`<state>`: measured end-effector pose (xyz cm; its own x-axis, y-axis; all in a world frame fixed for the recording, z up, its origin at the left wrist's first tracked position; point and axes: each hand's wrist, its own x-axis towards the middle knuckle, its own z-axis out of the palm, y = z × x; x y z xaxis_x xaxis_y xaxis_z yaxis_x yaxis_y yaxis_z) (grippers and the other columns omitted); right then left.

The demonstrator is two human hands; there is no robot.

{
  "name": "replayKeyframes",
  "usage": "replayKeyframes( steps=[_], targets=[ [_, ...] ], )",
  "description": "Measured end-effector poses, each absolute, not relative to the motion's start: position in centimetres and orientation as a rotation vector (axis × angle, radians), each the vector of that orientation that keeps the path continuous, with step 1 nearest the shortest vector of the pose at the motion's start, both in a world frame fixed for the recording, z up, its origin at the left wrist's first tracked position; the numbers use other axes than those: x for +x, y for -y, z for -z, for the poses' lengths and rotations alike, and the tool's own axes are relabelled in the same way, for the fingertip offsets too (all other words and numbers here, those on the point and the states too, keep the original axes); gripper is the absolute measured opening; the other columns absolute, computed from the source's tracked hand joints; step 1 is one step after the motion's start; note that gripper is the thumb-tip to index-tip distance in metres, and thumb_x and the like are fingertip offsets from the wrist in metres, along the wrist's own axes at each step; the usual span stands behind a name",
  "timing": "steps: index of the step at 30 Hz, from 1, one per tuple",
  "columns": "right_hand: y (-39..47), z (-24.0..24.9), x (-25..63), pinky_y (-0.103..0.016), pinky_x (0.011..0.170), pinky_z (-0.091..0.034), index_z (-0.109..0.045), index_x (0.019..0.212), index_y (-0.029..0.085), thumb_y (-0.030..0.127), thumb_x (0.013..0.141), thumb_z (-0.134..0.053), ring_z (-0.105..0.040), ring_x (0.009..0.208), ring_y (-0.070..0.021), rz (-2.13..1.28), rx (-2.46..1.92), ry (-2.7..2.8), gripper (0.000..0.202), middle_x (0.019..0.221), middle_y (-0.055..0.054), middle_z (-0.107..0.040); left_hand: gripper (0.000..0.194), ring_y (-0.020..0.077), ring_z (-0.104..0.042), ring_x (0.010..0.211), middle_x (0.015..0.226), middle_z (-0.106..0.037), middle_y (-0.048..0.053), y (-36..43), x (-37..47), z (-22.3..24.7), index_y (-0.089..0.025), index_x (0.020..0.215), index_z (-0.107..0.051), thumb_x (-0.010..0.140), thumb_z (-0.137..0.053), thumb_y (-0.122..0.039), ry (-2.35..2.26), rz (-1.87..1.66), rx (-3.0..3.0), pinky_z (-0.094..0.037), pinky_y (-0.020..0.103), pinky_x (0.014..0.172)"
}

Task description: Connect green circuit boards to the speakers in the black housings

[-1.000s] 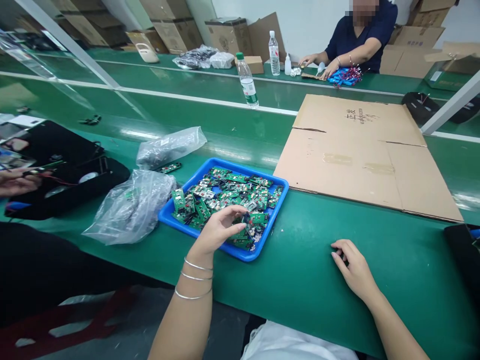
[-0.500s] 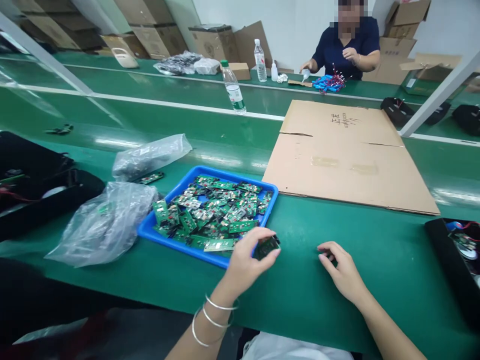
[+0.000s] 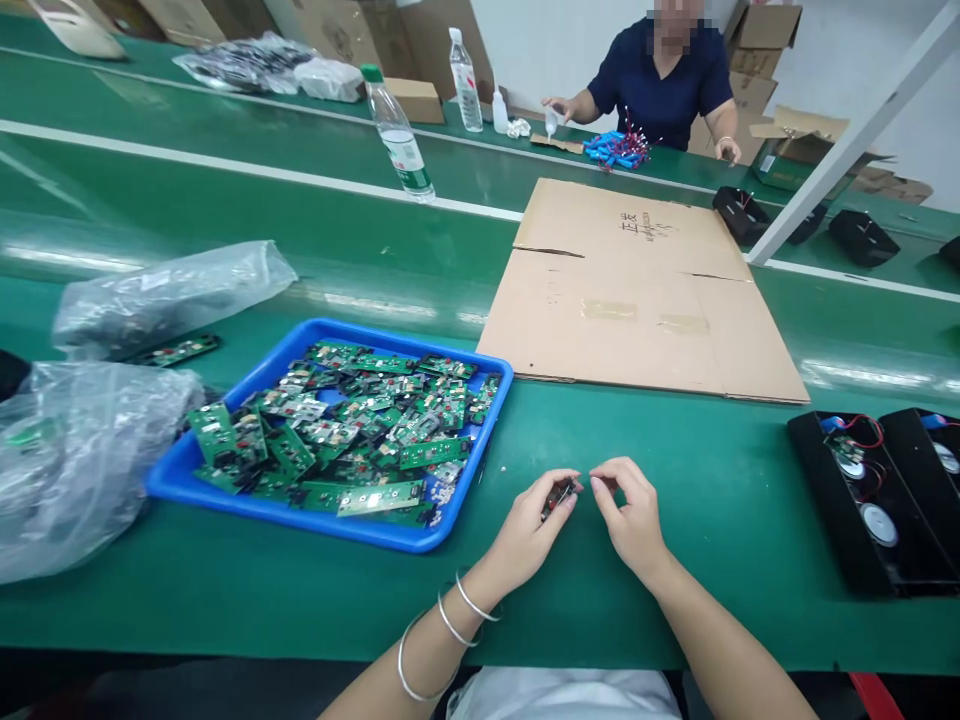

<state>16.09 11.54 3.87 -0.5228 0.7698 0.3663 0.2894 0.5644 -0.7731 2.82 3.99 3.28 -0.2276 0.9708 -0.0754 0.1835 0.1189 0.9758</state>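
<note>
A small circuit board [image 3: 557, 496] is gripped between the thumb and fingers of my left hand [image 3: 522, 538], over the green table just right of the tray. My right hand [image 3: 632, 515] is close beside it, thumb and fingertips pinched together near the board's end. Whether anything is in that pinch is too small to make out. On the left stands a blue tray [image 3: 291, 512] heaped with green circuit boards [image 3: 379, 440], some overlapping its rim.
Flattened cardboard [image 3: 637, 290] lies beyond my hands. At right sit black open cases [image 3: 847, 520] with wires and round parts. Plastic bags [image 3: 97, 450] lie left of the tray. A green-capped bottle [image 3: 405, 150] stands farther back. Across the bench, a person [image 3: 660, 90] works beside blue wired parts [image 3: 619, 148].
My left hand has moved right, away from the tray, with the circuit board. The right hand has come in next to it and pinched. The view has swung to the right.
</note>
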Motion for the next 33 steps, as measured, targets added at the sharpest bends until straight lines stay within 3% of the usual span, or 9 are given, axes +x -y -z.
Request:
replayKeyframes(
  steps=[4, 8, 14, 22, 33],
  targets=[
    [-11.3, -3.8, 16.3, -0.025, 0.061, -0.049, -0.059, 0.085, 0.019, 0.019, 0.087, -0.045, -0.057, 0.070, -0.0134, -0.652, -0.740, 2.137, 0.014, 0.077, -0.004, -0.058, 0.039, 0.0218, -0.055, 0.102, 0.107, -0.060, 0.010, -3.9, 2.9, -3.1, -0.016, 0.120, -0.051, 0.084, -0.045, -0.029, -1.525, -1.168, 1.167, -0.042, 0.038, 0.092],
    [-11.1, -3.2, 16.3, -0.027, 0.061, -0.050, -0.060, 0.088, 0.018, 0.017, 0.086, -0.050, -0.057, 0.070, -0.0145, -0.453, -0.660, 2.173, 0.010, 0.079, -0.006, -0.058, 0.045, 0.0220, -0.052, 0.105, 0.109, -0.058, 0.011, -3.9, 2.9, -2.9, -0.012, 0.126, -0.049, 0.085, -0.045, -0.031, -1.486, -1.147, 1.163, -0.039, 0.036, 0.095],
    [-11.3, -3.3, 16.2, -0.026, 0.059, -0.047, -0.060, 0.086, 0.017, 0.014, 0.087, -0.050, -0.055, 0.067, -0.0140, -0.301, -0.614, 2.209, 0.010, 0.075, -0.005, -0.059, 0.045, 0.0206, -0.053, 0.096, 0.101, -0.057, 0.007, -3.7, 2.9, -2.8, -0.016, 0.126, -0.050, 0.084, -0.046, -0.032, -1.444, -1.139, 1.137, -0.041, 0.034, 0.091],
    [-11.4, -3.7, 16.2, -0.026, 0.057, -0.044, -0.060, 0.078, 0.016, 0.012, 0.089, -0.046, -0.053, 0.062, -0.0130, -0.250, -0.560, 2.262, 0.018, 0.070, -0.005, -0.060, 0.045, 0.0219, -0.049, 0.104, 0.107, -0.056, 0.007, -3.7, 3.1, -2.2, -0.018, 0.126, -0.050, 0.084, -0.049, -0.034, -1.395, -1.168, 1.055, -0.035, 0.037, 0.097],
    [-11.4, -3.7, 16.3, -0.026, 0.056, -0.041, -0.059, 0.084, 0.014, 0.011, 0.089, -0.047, -0.051, 0.060, -0.0123, -0.278, -0.482, 2.266, 0.014, 0.072, -0.005, -0.061, 0.045, 0.0198, -0.048, 0.099, 0.101, -0.055, 0.003, -3.7, 3.2, -2.1, -0.024, 0.121, -0.056, 0.078, -0.062, -0.034, -1.254, -1.251, 0.796, -0.035, 0.034, 0.095]
  ],
)
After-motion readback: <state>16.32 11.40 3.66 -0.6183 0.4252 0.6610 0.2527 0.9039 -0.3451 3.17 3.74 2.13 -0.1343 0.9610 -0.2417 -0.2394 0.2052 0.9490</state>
